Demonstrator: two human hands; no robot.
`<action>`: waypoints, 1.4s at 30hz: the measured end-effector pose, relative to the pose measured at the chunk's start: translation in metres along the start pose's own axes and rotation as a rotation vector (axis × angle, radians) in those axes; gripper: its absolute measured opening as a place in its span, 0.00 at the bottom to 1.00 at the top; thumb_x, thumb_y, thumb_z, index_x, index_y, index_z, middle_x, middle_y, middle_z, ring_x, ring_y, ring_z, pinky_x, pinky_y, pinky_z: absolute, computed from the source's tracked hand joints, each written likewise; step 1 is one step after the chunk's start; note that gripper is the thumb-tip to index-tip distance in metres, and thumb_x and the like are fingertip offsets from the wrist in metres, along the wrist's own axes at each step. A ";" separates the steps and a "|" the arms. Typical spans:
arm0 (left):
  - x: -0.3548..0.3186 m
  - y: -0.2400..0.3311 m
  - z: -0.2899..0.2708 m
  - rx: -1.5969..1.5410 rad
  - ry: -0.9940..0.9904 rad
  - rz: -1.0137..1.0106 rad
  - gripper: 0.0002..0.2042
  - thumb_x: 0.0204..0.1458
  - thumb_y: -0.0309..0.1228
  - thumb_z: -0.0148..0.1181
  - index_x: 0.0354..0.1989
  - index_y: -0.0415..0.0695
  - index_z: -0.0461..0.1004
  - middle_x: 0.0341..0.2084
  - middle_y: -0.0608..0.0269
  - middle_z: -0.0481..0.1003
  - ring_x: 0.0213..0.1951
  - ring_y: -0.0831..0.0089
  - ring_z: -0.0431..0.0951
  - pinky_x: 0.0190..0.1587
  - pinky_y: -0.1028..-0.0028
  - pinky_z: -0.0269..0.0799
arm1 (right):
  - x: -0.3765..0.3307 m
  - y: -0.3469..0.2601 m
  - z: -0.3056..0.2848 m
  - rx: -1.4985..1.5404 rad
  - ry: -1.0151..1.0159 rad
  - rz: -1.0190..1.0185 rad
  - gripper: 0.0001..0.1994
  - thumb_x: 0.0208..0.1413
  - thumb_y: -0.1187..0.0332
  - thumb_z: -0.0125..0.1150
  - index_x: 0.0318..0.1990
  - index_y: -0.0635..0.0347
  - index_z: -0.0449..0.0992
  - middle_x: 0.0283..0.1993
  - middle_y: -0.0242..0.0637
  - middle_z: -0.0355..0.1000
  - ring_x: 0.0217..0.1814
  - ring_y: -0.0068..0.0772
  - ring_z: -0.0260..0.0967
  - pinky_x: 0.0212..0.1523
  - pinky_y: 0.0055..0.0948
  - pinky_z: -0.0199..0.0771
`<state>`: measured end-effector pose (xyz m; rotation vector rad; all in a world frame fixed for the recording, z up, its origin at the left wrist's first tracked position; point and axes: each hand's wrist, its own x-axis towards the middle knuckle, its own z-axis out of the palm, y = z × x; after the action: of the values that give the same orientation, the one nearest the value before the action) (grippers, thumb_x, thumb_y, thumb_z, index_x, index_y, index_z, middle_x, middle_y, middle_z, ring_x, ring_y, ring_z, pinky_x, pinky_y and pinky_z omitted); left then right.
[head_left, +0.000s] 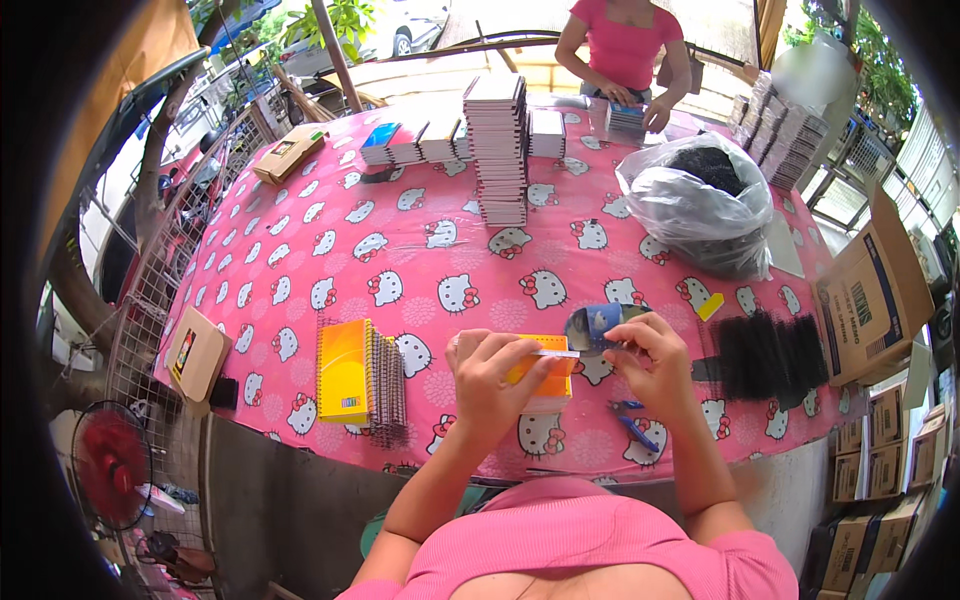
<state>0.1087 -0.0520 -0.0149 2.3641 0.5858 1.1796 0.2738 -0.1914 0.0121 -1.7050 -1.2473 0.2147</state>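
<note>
My left hand [490, 385] is closed round a small unbound notebook [558, 353], lifted a little so its white page edge shows. Beneath it lies a stack of orange-covered notebooks [548, 402]. Close by on the right, my right hand [652, 365] has thumb and fingertips pinched together; anything between them is too small to make out. A blue patterned round object [598, 322] sits just beyond, partly behind my fingers. Blue-handled pliers [636, 430] lie below my right hand. To the left stands a stack of yellow spiral notebooks [345, 375].
Black coils [770, 360] lie at right beside an open carton [872, 290]. A clear bag of black coils [700, 210] sits behind them. A tall notebook stack [495, 150] rises mid-table. Across the table, a person [628, 50] in pink handles a notebook stack [625, 117].
</note>
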 end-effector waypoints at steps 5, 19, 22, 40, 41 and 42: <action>0.000 -0.001 -0.002 -0.010 -0.006 -0.014 0.09 0.43 0.38 0.68 0.29 0.48 0.80 0.27 0.70 0.75 0.37 0.69 0.70 0.49 0.61 0.56 | 0.017 0.012 -0.006 0.243 -0.369 0.000 0.11 0.49 0.80 0.58 0.41 0.62 0.78 0.34 0.36 0.71 0.30 0.27 0.70 0.32 0.25 0.70; -0.001 -0.001 -0.003 0.004 -0.003 -0.022 0.10 0.39 0.35 0.69 0.31 0.49 0.80 0.29 0.70 0.76 0.37 0.69 0.70 0.49 0.61 0.56 | 0.013 -0.011 0.010 -0.207 -0.278 -0.162 0.11 0.54 0.66 0.59 0.43 0.59 0.72 0.33 0.38 0.71 0.35 0.40 0.72 0.32 0.36 0.71; -0.002 -0.001 -0.002 0.006 -0.005 -0.022 0.10 0.39 0.35 0.70 0.31 0.49 0.80 0.29 0.70 0.76 0.37 0.69 0.70 0.49 0.61 0.56 | 0.012 -0.013 0.020 -0.290 -0.184 -0.207 0.10 0.55 0.66 0.58 0.43 0.58 0.73 0.34 0.39 0.72 0.37 0.43 0.73 0.33 0.37 0.72; 0.000 -0.005 0.007 -0.002 -0.017 0.045 0.14 0.34 0.38 0.72 0.29 0.49 0.78 0.29 0.69 0.75 0.38 0.67 0.70 0.48 0.61 0.57 | 0.049 0.131 -0.017 0.065 -0.180 -0.096 0.17 0.44 0.70 0.62 0.45 0.61 0.73 0.34 0.38 0.75 0.40 0.33 0.71 0.42 0.32 0.70; -0.004 -0.005 0.005 0.007 -0.023 0.034 0.13 0.34 0.38 0.72 0.29 0.49 0.78 0.29 0.69 0.75 0.38 0.68 0.70 0.48 0.61 0.57 | 0.051 0.113 -0.011 0.265 -0.180 -0.057 0.17 0.45 0.71 0.63 0.45 0.60 0.74 0.34 0.36 0.75 0.40 0.29 0.71 0.43 0.31 0.69; -0.004 -0.005 0.002 0.004 -0.010 0.022 0.13 0.34 0.38 0.72 0.29 0.49 0.78 0.29 0.69 0.75 0.38 0.68 0.70 0.48 0.61 0.57 | 0.051 0.093 -0.015 0.240 -0.349 0.037 0.17 0.49 0.70 0.62 0.47 0.60 0.73 0.36 0.35 0.75 0.43 0.28 0.70 0.47 0.31 0.68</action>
<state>0.1072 -0.0504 -0.0218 2.3838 0.5610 1.1760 0.3654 -0.1593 -0.0325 -1.5230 -1.3778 0.6809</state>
